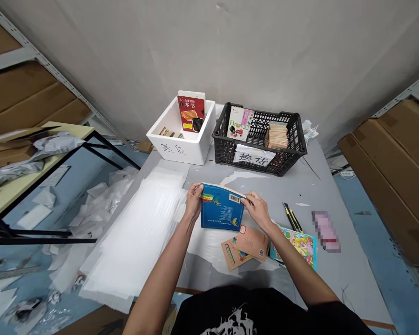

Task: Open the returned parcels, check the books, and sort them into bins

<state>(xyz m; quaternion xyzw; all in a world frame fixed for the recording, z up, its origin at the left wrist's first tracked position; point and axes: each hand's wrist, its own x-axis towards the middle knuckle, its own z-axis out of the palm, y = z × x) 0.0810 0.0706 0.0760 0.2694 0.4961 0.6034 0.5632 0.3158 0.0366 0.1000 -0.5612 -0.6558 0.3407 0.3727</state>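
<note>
A blue book (220,209) with a barcode hangs between my two hands above the table, its printed cover facing me and its top edge slightly bowed. My left hand (194,200) pinches the top left corner. At the top right corner, my right hand (257,208) grips the edge near the barcode. Just below lie an orange-brown booklet (253,243) and another booklet (229,256) partly under it. A colourful picture book (305,246) lies beneath my right forearm, partly hidden.
A white foam box (178,151) and a black plastic crate (260,165), both holding books, stand at the back. White foam sheets (139,228) are stacked left. A utility knife (293,218) and a blurred pink item (325,230) lie right.
</note>
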